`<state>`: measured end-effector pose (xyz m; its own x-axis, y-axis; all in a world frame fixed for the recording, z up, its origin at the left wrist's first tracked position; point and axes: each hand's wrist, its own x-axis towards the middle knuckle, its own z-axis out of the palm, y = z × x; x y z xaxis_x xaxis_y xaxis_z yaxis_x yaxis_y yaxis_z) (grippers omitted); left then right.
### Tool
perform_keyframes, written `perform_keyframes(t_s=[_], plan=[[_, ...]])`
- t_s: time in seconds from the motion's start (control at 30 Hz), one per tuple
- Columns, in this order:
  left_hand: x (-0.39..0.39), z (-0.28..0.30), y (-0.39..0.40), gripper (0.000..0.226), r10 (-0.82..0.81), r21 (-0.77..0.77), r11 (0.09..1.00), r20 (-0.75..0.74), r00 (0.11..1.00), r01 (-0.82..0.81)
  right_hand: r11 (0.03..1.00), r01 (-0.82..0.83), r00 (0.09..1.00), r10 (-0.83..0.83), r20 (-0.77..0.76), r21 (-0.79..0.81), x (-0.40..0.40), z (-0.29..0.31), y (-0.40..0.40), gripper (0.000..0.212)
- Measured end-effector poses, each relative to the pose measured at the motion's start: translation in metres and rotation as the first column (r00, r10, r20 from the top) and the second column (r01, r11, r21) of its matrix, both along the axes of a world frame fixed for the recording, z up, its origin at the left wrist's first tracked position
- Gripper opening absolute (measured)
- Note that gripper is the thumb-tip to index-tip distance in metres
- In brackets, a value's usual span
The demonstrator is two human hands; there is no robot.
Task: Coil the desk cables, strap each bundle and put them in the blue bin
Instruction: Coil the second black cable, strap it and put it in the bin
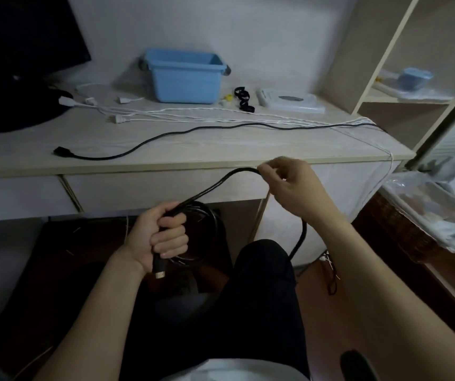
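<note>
The left hand is fisted around a coil of smooth black round cable, held below the front edge of the surface. The loops hang behind the knuckles, and a plug with a metal tip sticks out under the heel of the palm. From the fist, two strands rise side by side to the right hand, whose thumb and fingertips pinch the top of a narrow bend; from there the cable drops past the wrist toward the floor.

The surface is pale wood-grain laminate. On it lies a second black cable, running in a long shallow curve to a blocky plug at the left. Behind it, several thin white cables stretch across and slip over the right edge. The bin, a blue plastic rectangular tub with grey handles, stands at the back against the wall. Just to its right lie black straps, folded in a loose zigzag, and a flat white box. A dark monitor fills the left corner.
</note>
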<state>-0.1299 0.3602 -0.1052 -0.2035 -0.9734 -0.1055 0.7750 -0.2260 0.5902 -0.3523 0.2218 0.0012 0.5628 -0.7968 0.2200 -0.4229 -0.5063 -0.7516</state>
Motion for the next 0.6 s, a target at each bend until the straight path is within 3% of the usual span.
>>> perform_keyframes(t_s=[0.07, 0.13, 0.23, 0.3, 0.4, 0.5, 0.6], plan=[[0.010, -0.004, 0.007, 0.050, -0.056, -0.134, 0.990, -0.188, 0.981, 0.031, 0.990, -0.138, 0.986, 0.133, -0.100, -0.042, 0.004, -0.012, 0.000, 0.031], [0.015, -0.006, 0.012, 0.047, -0.031, -0.214, 0.976, -0.280, 0.959, -0.031, 0.976, -0.215, 0.969, 0.217, -0.117, 0.028, 0.005, -0.026, 0.002, 0.036], [0.015, -0.003, 0.020, 0.049, 0.292, -0.071, 0.939, -0.351, 0.890, -0.336, 0.977, -0.204, 0.960, 0.211, -0.187, 0.057, 0.009, -0.059, 0.000, 0.040], [0.013, 0.001, 0.021, 0.050, 0.581, 0.111, 0.809, -0.296, 0.758, -0.577, 0.976, -0.218, 0.924, 0.212, -0.319, 0.018, 0.007, -0.078, -0.001, 0.038], [0.014, 0.000, 0.022, 0.048, 0.751, 0.193, 0.659, -0.224, 0.621, -0.727, 0.940, -0.302, 0.874, 0.339, -0.349, 0.158, 0.007, -0.095, 0.008, 0.021], [0.015, -0.008, 0.033, 0.043, 0.728, 0.156, 0.684, -0.217, 0.651, -0.713, 0.891, -0.264, 0.907, 0.359, -0.219, 0.369, 0.016, -0.099, 0.020, 0.013], [0.006, -0.013, 0.043, 0.025, 0.729, 0.137, 0.684, -0.109, 0.676, -0.716, 0.902, -0.262, 0.851, 0.384, -0.357, 0.344, 0.025, -0.102, 0.029, 0.014]])
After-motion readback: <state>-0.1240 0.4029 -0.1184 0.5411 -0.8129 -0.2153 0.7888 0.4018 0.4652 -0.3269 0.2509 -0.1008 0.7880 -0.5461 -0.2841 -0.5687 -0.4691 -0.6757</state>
